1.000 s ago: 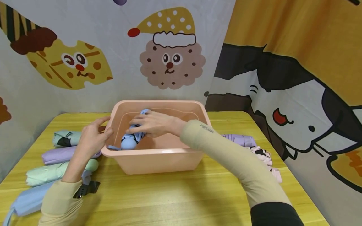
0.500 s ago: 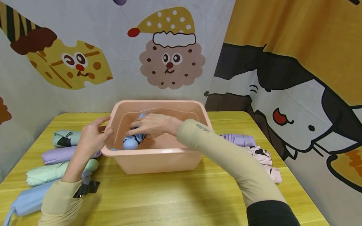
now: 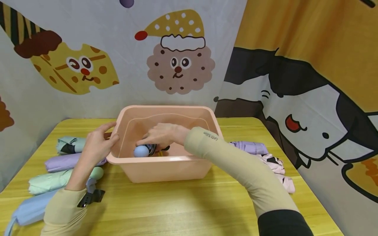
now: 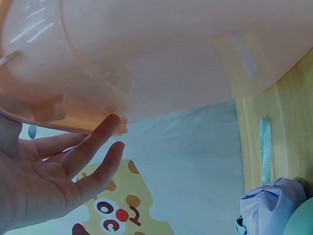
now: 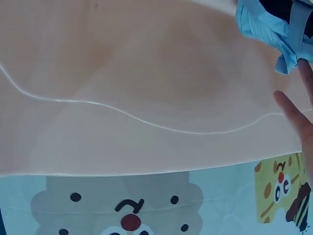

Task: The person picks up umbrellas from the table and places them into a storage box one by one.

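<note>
A peach plastic basin [image 3: 165, 168] stands on the table. My left hand [image 3: 98, 144] grips its left rim; in the left wrist view the fingers [image 4: 95, 147] of that hand lie under the rim. Inside, near the basin's front wall, my right hand [image 3: 162, 135] holds a blue folded umbrella with a round light-blue knob [image 3: 141, 151]. The hand covers most of its body. Its blue fabric [image 5: 264, 24] shows at the right wrist view's top corner, with only two fingers of the hand visible there. Small yellow and black bits show below the palm, too little to identify.
Left of the basin lie several folded umbrellas: teal [image 3: 71, 145], purple [image 3: 63, 163], mint [image 3: 48, 182] and blue [image 3: 35, 208]. On the right are a purple one [image 3: 251, 147] and pale pink patterned ones [image 3: 273, 163]. A printed curtain [image 3: 124, 65] hangs behind the table.
My right hand has gone lower into the basin, and the blue umbrella's knob has shifted to the right. The left hand keeps its place on the rim.
</note>
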Demonstrator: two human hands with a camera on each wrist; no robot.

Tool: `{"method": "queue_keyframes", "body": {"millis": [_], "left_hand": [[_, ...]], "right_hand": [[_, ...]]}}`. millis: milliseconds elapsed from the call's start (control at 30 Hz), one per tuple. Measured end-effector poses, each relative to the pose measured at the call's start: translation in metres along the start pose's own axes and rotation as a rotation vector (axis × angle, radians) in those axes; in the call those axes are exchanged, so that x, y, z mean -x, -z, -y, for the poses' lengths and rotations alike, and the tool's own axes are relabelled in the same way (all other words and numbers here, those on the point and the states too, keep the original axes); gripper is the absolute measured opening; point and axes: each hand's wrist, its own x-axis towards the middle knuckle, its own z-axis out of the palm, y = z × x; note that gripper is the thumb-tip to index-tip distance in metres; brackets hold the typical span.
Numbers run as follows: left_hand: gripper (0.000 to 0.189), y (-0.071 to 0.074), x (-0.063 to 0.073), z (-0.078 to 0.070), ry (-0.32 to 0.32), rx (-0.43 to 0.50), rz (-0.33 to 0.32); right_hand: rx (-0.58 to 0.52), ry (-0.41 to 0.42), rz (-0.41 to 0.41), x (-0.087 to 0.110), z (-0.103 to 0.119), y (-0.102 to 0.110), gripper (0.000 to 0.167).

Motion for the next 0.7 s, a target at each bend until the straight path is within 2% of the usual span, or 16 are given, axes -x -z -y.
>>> {"method": "queue_keyframes", "body": {"millis": [200, 400, 700], "left_hand": [[0.051, 0.0, 0.001, 0.001, -0.042, 0.0, -0.009], [0.051, 0.0, 0.0, 0.001, -0.036, 0.001, -0.008], [0.051, 0.001, 0.001, 0.002, -0.039, 0.004, -0.014]], "right_hand": [[0.004, -0.012, 0.028, -0.002, 0.001, -0.002, 0.059], [0.028, -0.045, 0.052, -0.001, -0.001, -0.002, 0.051], [-0.026, -0.086, -0.005, 0.007, -0.002, 0.01, 0.043]]}}
